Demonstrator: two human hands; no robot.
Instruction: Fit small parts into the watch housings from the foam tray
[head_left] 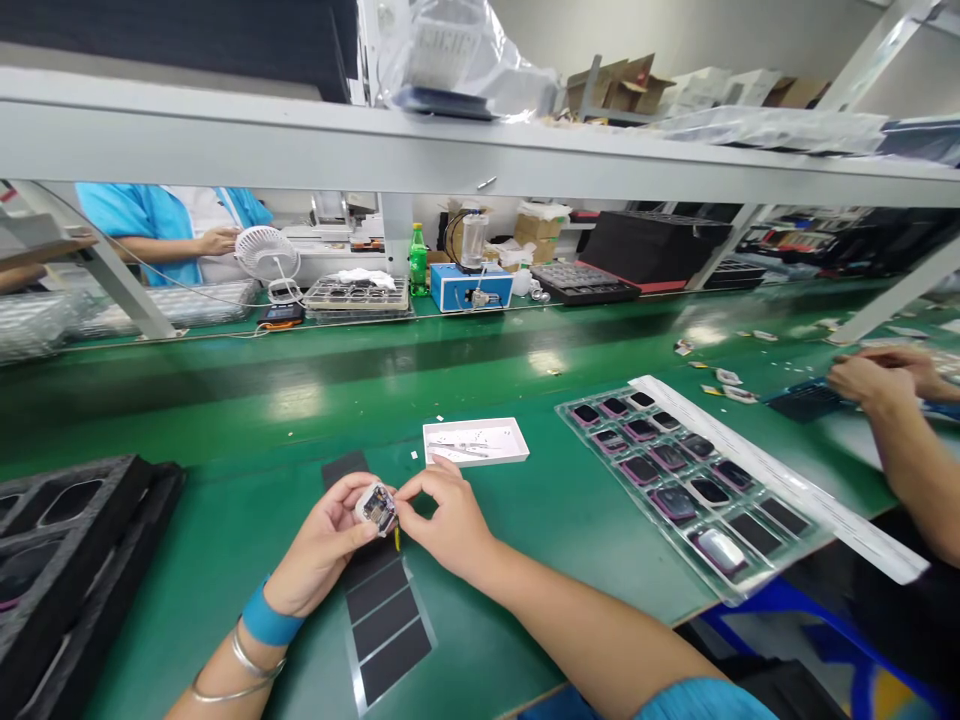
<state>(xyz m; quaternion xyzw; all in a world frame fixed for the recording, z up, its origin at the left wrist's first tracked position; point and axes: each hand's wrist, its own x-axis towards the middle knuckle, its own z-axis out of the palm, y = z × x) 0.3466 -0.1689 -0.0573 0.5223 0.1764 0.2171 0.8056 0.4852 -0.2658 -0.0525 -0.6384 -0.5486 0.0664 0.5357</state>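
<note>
My left hand [326,545] holds a small opened smartwatch body [376,507] between thumb and fingers, its circuit parts facing up. At the watch body's right edge, my right hand [446,515] has thumb and forefinger pinched together; what lies between them is too small to make out. A yellow strip [397,538] hangs just below the watch body. Under the hands lies a strip of black rectangular sheets [394,645] on a clear backing. Beyond them, a shallow white box [517,455] contains tweezers and tiny pieces.
To the right, a clear tray [570,425] carries several watch units, with a long white strip [780,480] along it. A black foam tray [142,490] stands at left. Another person's hands [874,380] work at far right. A grey shelf beam [480,150] crosses above the green bench [247,550].
</note>
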